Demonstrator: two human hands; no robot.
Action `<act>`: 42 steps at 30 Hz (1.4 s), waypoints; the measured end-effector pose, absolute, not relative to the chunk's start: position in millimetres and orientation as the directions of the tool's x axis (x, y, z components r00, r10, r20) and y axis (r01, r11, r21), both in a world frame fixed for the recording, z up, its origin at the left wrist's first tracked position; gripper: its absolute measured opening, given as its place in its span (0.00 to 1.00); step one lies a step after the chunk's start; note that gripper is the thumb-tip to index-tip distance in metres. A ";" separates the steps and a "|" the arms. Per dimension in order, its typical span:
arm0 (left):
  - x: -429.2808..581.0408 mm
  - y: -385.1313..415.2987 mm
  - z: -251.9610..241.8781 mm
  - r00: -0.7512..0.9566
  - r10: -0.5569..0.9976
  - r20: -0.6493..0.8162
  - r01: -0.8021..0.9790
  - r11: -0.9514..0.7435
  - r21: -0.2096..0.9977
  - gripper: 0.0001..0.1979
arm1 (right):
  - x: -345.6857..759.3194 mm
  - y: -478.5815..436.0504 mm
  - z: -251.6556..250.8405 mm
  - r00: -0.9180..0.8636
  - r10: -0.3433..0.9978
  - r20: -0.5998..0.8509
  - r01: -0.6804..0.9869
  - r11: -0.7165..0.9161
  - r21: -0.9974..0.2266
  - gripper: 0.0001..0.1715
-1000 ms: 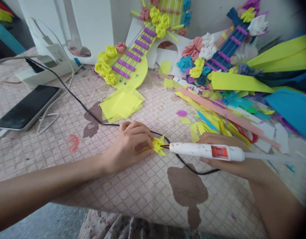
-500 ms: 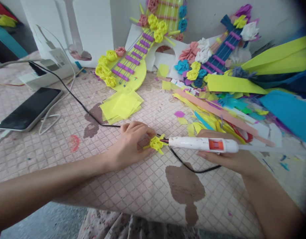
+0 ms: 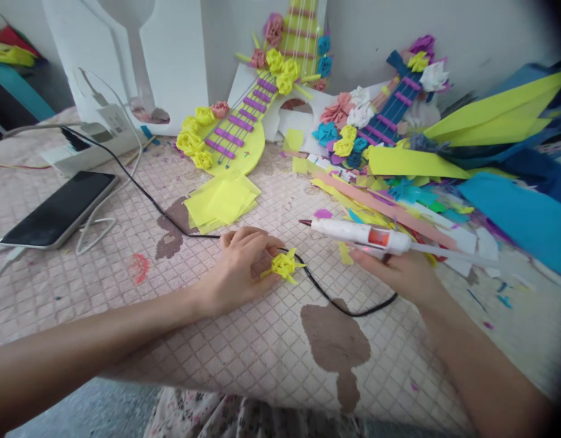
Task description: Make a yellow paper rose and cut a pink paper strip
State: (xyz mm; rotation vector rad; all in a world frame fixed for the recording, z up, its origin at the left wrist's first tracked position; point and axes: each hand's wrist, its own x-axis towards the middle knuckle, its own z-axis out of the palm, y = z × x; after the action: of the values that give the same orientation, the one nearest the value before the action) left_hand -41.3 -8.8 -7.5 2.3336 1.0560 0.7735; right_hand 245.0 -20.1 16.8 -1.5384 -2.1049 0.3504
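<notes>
Cloth [image 3: 235,347] diamond-patterned, brown-patched, under glue gun [image 3: 339,230]; grey wall [image 3: 376,36] behind.

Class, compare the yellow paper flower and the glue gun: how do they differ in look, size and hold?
Look: the yellow paper flower is bright and spiky with folded petals; the glue gun is mostly white and long, with a dark pointed tip.
Size: the flower is much smaller than the gun.
Hold: the left hand pinches the flower, while the right hand grips the gun.
Shared: each is held in one hand.
</notes>
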 end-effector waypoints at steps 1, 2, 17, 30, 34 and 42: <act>-41.7 -9.3 -7.0 0.544 0.779 0.312 0.520 -0.605 0.603 0.19 | 241.7 -15.7 15.3 -0.176 0.949 0.262 0.828 0.286 -0.482 0.13; -42.1 -9.8 -6.5 0.540 0.777 0.323 0.519 -0.610 0.599 0.19 | 237.9 -9.9 13.9 -0.132 0.952 0.276 0.835 0.257 -0.487 0.14; -52.5 -4.8 -0.5 0.331 0.820 0.467 0.609 -0.563 0.558 0.25 | 179.4 120.3 -22.3 -0.170 0.878 0.448 0.775 0.400 -0.489 0.13; -44.6 0.6 -1.8 0.356 0.810 0.466 0.611 -0.579 0.540 0.25 | 213.7 40.7 -8.7 -0.143 0.808 0.571 0.647 0.513 -0.564 0.15; -33.6 3.5 10.3 0.387 0.791 0.474 0.610 -0.605 0.512 0.25 | 205.6 12.3 1.2 -0.127 0.786 0.605 0.610 0.543 -0.577 0.09; -17.3 7.6 18.2 0.370 0.812 0.452 0.626 -0.577 0.524 0.27 | 174.0 -16.9 6.2 -0.351 0.770 0.533 0.666 0.605 -0.436 0.31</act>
State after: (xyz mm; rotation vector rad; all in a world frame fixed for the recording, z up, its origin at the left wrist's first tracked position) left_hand -17.3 7.6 18.2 2.3686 1.2769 1.0103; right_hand 174.0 -16.9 6.2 -1.1284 -2.1069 0.1842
